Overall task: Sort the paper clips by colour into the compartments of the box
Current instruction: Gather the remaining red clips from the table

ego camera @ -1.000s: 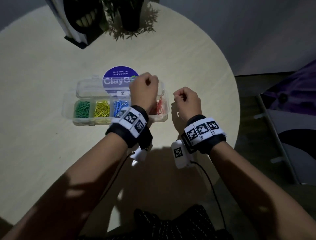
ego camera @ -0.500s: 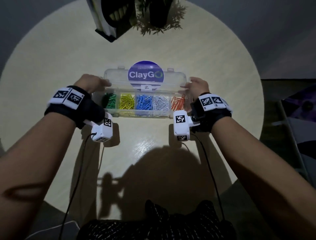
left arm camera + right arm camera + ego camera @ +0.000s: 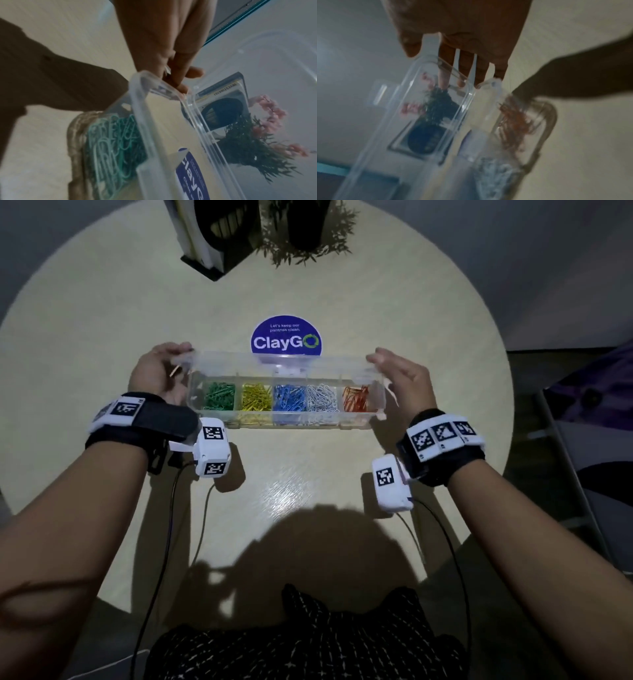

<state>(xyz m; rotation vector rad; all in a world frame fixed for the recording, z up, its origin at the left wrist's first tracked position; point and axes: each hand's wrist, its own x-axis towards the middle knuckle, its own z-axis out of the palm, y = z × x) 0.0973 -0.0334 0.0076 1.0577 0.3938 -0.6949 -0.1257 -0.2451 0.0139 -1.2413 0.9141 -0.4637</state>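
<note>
The left hand (image 3: pixel 159 373) sits at the left end of the clear box (image 3: pixel 286 419), which rests on the round table (image 3: pixel 102 313) between both hands. Its fingers curl over the left corner of the hinged lid (image 3: pixel 274 360) and pinch that edge; the left wrist view shows the fingertips (image 3: pixel 181 88) folded round the lid's rim, with the palm close against the box's end wall. The left forearm reaches in from the near left, with the wrist just above the table.

Inside the box, five compartments run in a row: green paper clips (image 3: pixel 219 394) at the left, then yellow paper clips (image 3: pixel 257 401), blue paper clips (image 3: pixel 289 402), white paper clips (image 3: pixel 322 404), and red paper clips (image 3: pixel 356 398) at the right end. The lid stands raised along the far side, partly tilted over the compartments. Behind it a blue round sticker (image 3: pixel 286 340) lies on the table.

The right hand (image 3: pixel 404 381) is at the right end of the box, its fingers straight and slightly spread, their tips at the lid's right corner. The right wrist view is blurred, yet it shows the spread fingers (image 3: pixel 447 65) behind the clear lid; whether they press it I cannot tell. The right forearm comes in from the near right.
</note>
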